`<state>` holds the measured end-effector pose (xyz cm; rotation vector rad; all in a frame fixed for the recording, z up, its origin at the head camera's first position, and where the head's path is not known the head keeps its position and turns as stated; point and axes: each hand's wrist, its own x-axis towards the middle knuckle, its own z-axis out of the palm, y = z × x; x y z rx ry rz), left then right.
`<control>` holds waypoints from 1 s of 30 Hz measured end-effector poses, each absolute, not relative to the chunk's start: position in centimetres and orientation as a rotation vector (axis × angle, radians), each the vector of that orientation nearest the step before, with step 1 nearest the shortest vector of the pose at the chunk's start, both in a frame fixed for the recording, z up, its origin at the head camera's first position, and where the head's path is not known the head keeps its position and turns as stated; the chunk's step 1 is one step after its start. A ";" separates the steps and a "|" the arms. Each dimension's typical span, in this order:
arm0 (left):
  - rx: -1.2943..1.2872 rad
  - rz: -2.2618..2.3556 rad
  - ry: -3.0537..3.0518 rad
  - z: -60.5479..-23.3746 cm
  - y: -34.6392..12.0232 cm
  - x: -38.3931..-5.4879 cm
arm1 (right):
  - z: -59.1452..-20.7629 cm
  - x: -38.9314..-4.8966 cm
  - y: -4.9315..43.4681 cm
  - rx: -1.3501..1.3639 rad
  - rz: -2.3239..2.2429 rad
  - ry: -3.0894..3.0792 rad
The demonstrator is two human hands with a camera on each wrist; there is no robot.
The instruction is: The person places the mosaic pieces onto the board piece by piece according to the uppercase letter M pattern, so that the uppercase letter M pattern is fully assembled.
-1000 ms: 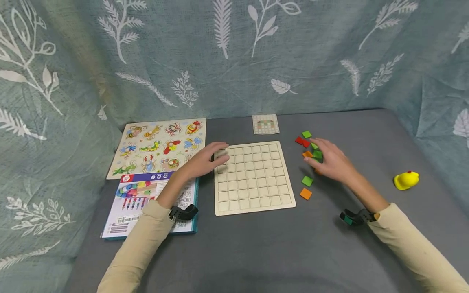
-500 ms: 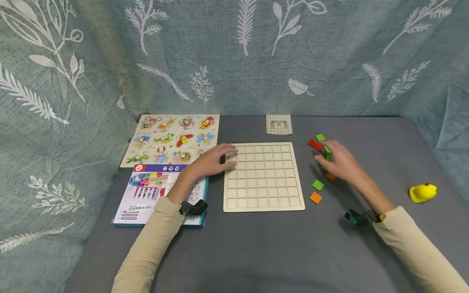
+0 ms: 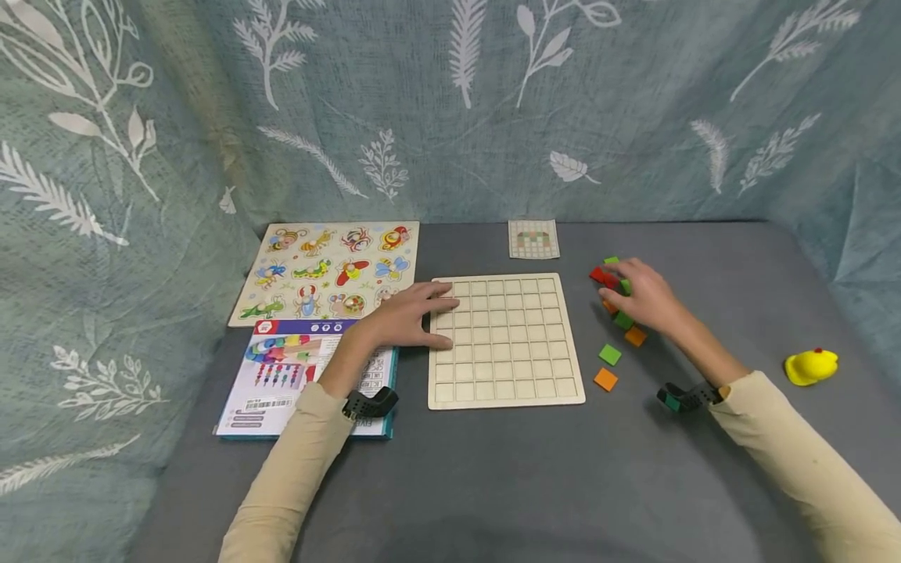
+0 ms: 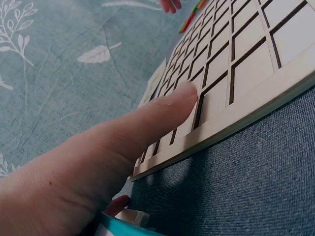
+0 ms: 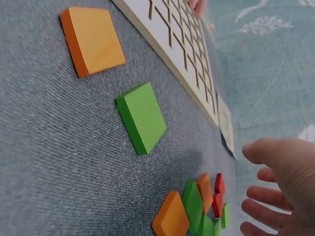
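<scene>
A pale wooden grid board (image 3: 507,342) lies flat in the middle of the table. My left hand (image 3: 401,317) is at its left edge, thumb and fingers spread apart over the border squares. In the left wrist view the thumb (image 4: 162,110) stretches over the board's rim. My right hand (image 3: 651,297), fingers loosely bent, hovers over a loose cluster of small square tiles, partly hiding them. Red tiles (image 3: 597,274), a green tile (image 3: 623,320) and an orange tile (image 3: 636,336) show around it. Nearer me lie another green tile (image 5: 142,118) and orange tile (image 5: 96,42).
A small pattern card (image 3: 533,239) lies behind the board. To the left, an insect picture board (image 3: 327,270) sits behind a boxed set (image 3: 281,391) under my left forearm. A yellow toy duck (image 3: 811,367) stands at the far right. A leaf-print curtain hangs behind.
My left thumb has spread away from the fingers, down along the board's edge. My right hand has shifted slightly toward the back, uncovering more green and orange tiles. The head view has turned.
</scene>
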<state>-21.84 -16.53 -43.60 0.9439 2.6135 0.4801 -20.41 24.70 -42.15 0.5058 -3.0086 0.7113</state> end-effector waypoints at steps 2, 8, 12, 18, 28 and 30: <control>0.945 0.469 2.604 -43.6 -16.4 -21.9 | -42.0 -20.8 24.7 0.507 0.692 -3.031; 0.944 0.475 2.566 -43.3 -16.3 -21.9 | -41.9 -21.7 24.2 0.481 0.602 -3.126; 0.899 0.478 2.543 -43.1 -16.5 -21.7 | -42.1 -22.2 24.0 0.459 0.479 -3.174; 0.922 0.486 2.527 -43.2 -16.3 -21.8 | -42.3 -22.7 24.3 0.441 0.392 -3.200; 0.940 0.530 2.537 -43.3 -16.5 -21.8 | -42.5 -22.9 24.1 0.446 0.426 -3.196; 0.943 0.537 2.542 -43.2 -16.5 -21.8 | -42.6 -22.9 24.0 0.467 0.417 -3.174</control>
